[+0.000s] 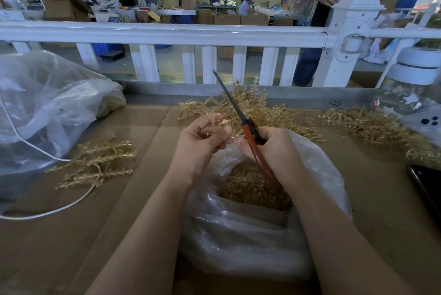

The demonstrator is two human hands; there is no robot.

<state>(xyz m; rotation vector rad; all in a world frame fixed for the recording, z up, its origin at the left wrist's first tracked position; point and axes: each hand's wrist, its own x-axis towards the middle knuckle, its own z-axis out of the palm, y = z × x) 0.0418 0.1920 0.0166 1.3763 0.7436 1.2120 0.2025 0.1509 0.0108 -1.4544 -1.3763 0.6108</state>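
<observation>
Gold sprig (218, 123), above the bag (238, 235) at the desk's (71, 235) near edge, pinched in left hand (202, 138) grip; scissors (235, 106) clasped in right hand (270, 149) grip; best snipped close so cuttings drop bagward.

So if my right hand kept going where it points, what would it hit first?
Likely the left hand and the gold sprig it pinches, just ahead of the right hand gripping the scissors; depth is unclear.
</observation>
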